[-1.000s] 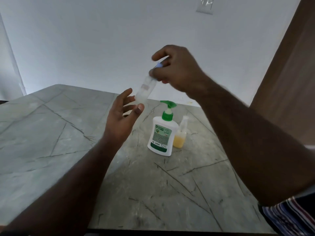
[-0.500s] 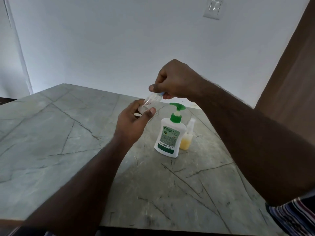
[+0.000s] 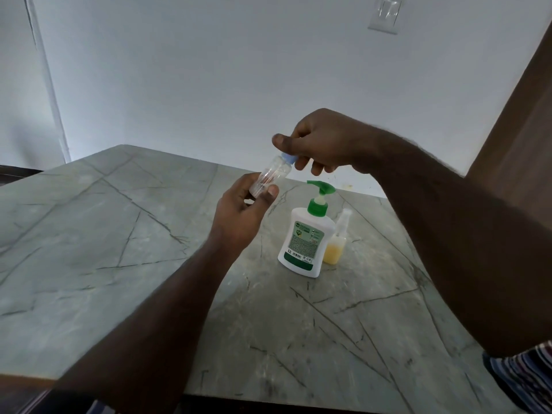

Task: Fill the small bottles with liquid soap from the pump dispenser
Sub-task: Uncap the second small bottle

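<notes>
A small clear bottle (image 3: 272,174) with a light blue cap (image 3: 288,159) is held tilted in the air above the table. My left hand (image 3: 243,213) grips its lower body between thumb and fingers. My right hand (image 3: 319,141) pinches the blue cap at the top. Below and to the right stands the white pump dispenser (image 3: 304,243) with a green pump head. Right behind it stands a second small bottle (image 3: 336,245), about a third full of yellow liquid soap.
The grey marble table (image 3: 119,240) spreads out to the left and toward me. A white wall rises behind it, with a light switch plate (image 3: 385,14) high up. A brown wooden panel (image 3: 525,121) stands at the right.
The clear bottle came down from higher up. My left hand, open beneath it a second ago, now grips its lower body. My right hand still pinches the cap.
</notes>
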A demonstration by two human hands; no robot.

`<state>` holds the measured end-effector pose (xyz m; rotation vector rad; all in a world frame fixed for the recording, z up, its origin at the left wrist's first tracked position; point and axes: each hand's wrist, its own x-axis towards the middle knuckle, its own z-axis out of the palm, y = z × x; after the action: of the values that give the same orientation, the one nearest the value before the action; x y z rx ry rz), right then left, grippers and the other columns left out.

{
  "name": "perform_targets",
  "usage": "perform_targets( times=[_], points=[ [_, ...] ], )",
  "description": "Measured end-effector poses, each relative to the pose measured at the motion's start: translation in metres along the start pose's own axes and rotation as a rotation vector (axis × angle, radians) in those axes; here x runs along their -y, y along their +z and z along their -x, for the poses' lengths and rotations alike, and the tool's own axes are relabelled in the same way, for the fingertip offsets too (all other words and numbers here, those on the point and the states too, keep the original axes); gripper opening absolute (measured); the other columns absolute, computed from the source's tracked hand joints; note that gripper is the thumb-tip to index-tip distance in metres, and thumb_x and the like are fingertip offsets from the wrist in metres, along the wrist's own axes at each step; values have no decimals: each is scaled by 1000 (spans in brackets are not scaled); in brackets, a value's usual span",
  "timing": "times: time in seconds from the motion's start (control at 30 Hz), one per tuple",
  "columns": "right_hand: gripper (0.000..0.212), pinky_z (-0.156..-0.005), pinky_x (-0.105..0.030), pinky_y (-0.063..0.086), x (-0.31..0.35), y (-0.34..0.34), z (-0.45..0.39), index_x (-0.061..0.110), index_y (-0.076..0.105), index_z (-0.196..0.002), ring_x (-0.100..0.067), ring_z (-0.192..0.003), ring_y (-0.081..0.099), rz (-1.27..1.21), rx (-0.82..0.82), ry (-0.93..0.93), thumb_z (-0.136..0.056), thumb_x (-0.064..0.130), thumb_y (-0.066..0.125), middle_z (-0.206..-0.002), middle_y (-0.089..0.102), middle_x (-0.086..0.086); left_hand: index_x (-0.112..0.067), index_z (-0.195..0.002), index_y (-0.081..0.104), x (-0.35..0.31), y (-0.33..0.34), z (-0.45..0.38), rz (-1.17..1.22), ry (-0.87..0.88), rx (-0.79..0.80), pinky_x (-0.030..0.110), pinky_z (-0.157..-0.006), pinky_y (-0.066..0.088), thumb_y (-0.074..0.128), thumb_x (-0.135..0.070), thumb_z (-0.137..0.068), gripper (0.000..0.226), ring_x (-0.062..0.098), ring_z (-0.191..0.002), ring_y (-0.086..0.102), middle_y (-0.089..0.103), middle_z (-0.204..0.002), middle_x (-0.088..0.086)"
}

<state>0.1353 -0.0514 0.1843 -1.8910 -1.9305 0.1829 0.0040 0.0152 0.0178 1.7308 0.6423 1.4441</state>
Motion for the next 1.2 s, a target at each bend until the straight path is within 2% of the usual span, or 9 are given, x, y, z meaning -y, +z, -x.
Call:
perform_targets(
  times=[0.13,0.23,0.33,0.5,0.7,0.87,0.97,1.07,1.2],
  points=[
    [13,-60,-19,54,-7,-4,3,14,72,-97,-13,-81,66,-137,34,-95,-84,9,72,-98,72,-5,-21,-121,66,2,0,-1,-6,10,-9,55,-83,61,59,-57,-89,48,23,-102,71,73,-105,-1],
    [22,-72,-29,59,-7,-5,1,20,69,-103,-16,-89,68,-205,21,-52,-83,27,76,-100,72,-2,-22,-123,65,3,0,-1,1,-6,-6,54,-84,61,58,-59,-89,51,23,-105,70,73,-107,-1],
    [35,-59,-25,52,-9,1,-1,12,70,-96,-15,-72,66,-83,-34,-26,-88,46,68,-87,73,-2,-19,-125,65,2,1,-1,4,4,-3,53,-84,62,58,-59,-88,55,23,-106,70,73,-108,-1],
    [17,-60,-23,53,-13,2,1,13,71,-101,-16,-79,66,-161,-15,-95,-86,22,74,-93,73,-6,-17,-125,65,5,1,-2,23,7,-16,54,-86,61,59,-59,-87,56,27,-107,69,73,-109,1],
    [40,-56,-27,52,-16,-1,-1,13,71,-98,-15,-71,63,-106,-104,-47,-85,50,69,-87,72,-3,-18,-125,66,8,1,-4,30,12,-6,56,-87,61,60,-57,-89,53,28,-108,69,73,-111,3],
    [27,-55,-20,53,-18,-2,1,16,70,-109,-16,-77,65,-139,-35,-116,-85,27,75,-95,73,-4,-18,-126,65,7,1,-3,37,8,-18,55,-89,60,60,-58,-89,55,27,-109,69,73,-112,2],
    [39,-58,-23,54,-16,-4,1,20,66,-117,-14,-80,69,-158,-39,-71,-84,39,75,-96,72,0,-17,-126,65,7,1,-3,33,13,-14,56,-88,60,59,-59,-89,56,28,-109,68,73,-112,2],
    [33,-53,-22,50,-17,0,-2,15,70,-102,-14,-69,63,-131,-111,-51,-88,45,69,-87,72,-4,-17,-125,66,7,1,-3,20,18,-13,56,-88,60,58,-58,-89,54,27,-108,69,73,-110,2],
    [26,-58,-22,54,-18,0,0,18,69,-110,-15,-77,65,-202,-50,-99,-85,23,75,-97,72,-5,-16,-122,66,5,1,-3,14,13,-22,57,-88,59,58,-61,-88,57,30,-107,68,73,-109,4]
  ],
)
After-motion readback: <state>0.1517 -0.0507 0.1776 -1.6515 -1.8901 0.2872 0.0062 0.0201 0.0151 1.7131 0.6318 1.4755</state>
